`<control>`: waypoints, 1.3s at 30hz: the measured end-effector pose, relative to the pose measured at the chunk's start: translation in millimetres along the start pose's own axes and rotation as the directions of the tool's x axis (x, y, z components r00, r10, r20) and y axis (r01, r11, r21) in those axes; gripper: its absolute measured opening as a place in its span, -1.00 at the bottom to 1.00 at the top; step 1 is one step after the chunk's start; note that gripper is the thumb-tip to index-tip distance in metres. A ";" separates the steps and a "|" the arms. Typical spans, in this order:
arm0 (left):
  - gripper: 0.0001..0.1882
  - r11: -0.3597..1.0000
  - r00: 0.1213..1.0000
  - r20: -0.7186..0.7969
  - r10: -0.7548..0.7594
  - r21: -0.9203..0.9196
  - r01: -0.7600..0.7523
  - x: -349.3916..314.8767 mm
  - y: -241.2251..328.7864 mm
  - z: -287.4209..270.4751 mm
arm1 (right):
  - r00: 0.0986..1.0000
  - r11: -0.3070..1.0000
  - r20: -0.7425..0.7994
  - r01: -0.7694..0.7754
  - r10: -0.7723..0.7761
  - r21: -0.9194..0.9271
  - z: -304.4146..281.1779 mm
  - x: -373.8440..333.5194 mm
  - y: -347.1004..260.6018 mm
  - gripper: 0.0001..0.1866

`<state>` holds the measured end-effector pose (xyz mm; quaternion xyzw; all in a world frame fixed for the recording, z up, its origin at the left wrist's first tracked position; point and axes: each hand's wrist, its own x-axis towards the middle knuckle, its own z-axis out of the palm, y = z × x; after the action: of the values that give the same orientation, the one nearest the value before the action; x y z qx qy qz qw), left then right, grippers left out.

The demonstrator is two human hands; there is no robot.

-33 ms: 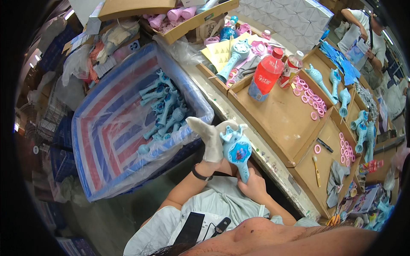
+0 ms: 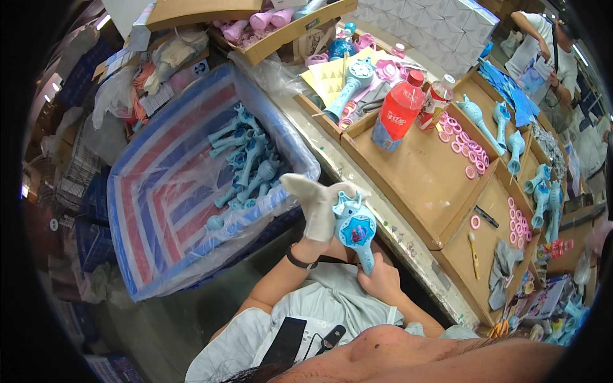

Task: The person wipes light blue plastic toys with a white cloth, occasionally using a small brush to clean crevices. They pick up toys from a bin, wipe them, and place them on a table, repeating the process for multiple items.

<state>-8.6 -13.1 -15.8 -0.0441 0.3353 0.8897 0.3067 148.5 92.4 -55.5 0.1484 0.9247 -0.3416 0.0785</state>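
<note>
A light-blue toy wand (image 2: 355,231) with a round head, small crown-like points and a coloured picture on its face is held upright in front of my lap. My bare right hand (image 2: 381,279) is closed around the lower handle. My left hand (image 2: 317,207), in a white glove, is beside the head; its thumb sticks out to the left, and its other fingers reach behind the crown, partly hidden. Several similar blue wands (image 2: 246,163) lie heaped in the large striped bin (image 2: 143,210) to the left.
Right of me runs a worktable with cardboard trays (image 2: 408,191), a red bottle (image 2: 401,112), pink rings (image 2: 469,150), a black pen (image 2: 486,217) and a yellow-handled brush (image 2: 473,255). An open carton (image 2: 306,32) of pink parts stands beyond. Another person (image 2: 543,57) is at far right.
The wand has turned slightly, so the picture on its face shows more clearly. My left hand has shifted a little to the right.
</note>
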 end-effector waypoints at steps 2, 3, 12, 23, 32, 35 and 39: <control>-0.51 0.975 0.997 0.006 0.075 0.210 -0.074 0.5 -0.5 -6.9 | 0.995 0.993 0.038 -0.087 0.091 -0.078 0.5 -10.1 6.1 -0.62; -0.53 0.944 0.994 0.017 0.110 0.311 -0.110 1.7 -1.4 -10.9 | 0.999 0.994 -0.002 -0.047 0.047 -0.098 1.0 -12.2 8.9 -0.63; -0.57 0.998 0.995 0.091 -0.050 0.037 0.047 6.6 5.9 -5.5 | 0.970 0.965 -0.213 0.063 -0.120 -0.254 -2.7 -7.3 27.0 -0.68; -0.45 0.976 0.983 0.183 -0.007 0.215 -0.033 8.6 6.9 -26.5 | 0.989 0.990 -0.033 0.143 -0.143 -0.006 -1.4 -8.9 17.5 -0.64; -0.69 0.658 0.942 0.270 0.202 0.675 -0.334 8.9 -4.4 -16.8 | 0.983 0.993 -0.176 0.071 -0.054 0.095 4.5 -3.7 14.8 -0.66; -0.58 0.806 0.907 0.272 0.322 0.424 -0.414 0.5 -11.4 -15.4 | 0.954 0.995 -0.287 0.064 -0.082 -0.072 10.2 -3.3 15.8 -0.68; -0.29 0.995 0.954 0.301 -0.010 -0.096 0.040 4.5 -1.1 -18.1 | 0.916 0.959 -0.356 0.088 -0.185 -0.271 9.1 -3.3 23.9 -0.66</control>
<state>-13.9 -21.4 -31.6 0.0719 0.2388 0.8979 0.3626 159.8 102.9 -76.1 0.1348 0.9661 -0.1925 -0.1070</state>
